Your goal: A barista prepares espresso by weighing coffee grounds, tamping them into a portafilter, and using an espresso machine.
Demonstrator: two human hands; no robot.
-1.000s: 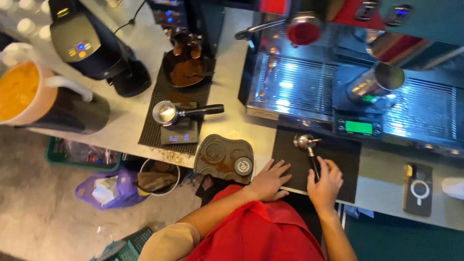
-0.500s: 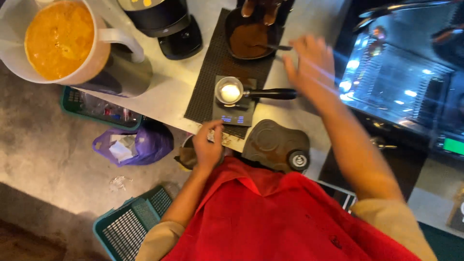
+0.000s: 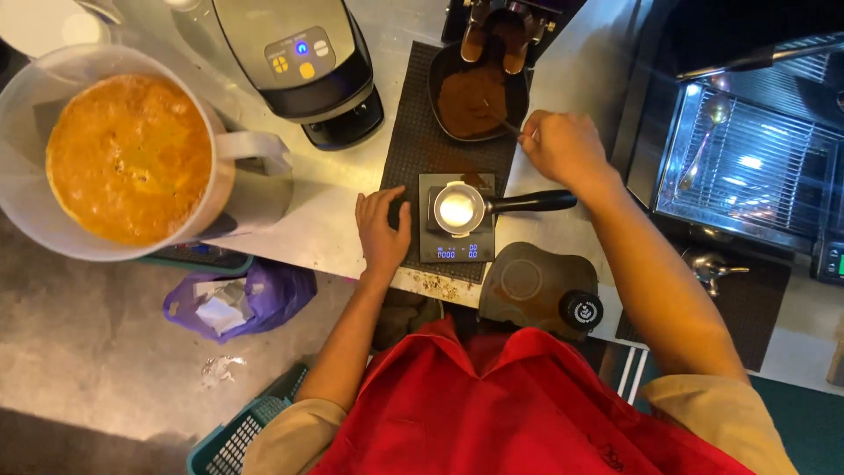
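Centre frame: empty portafilter (image 3: 463, 209) resting on the scale (image 3: 456, 220), left hand (image 3: 384, 230) lying open beside it, right hand (image 3: 563, 146) closed on a spoon (image 3: 498, 118) in the tray of coffee grounds (image 3: 476, 97); dosing not yet begun.

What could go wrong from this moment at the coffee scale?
The right hand holds a spoon in the tray of ground coffee; grounds carried toward the portafilter could spill onto the scale or mat. The portafilter's handle overhangs the scale and could tip if bumped. The left hand touching the scale's edge may disturb the reading.
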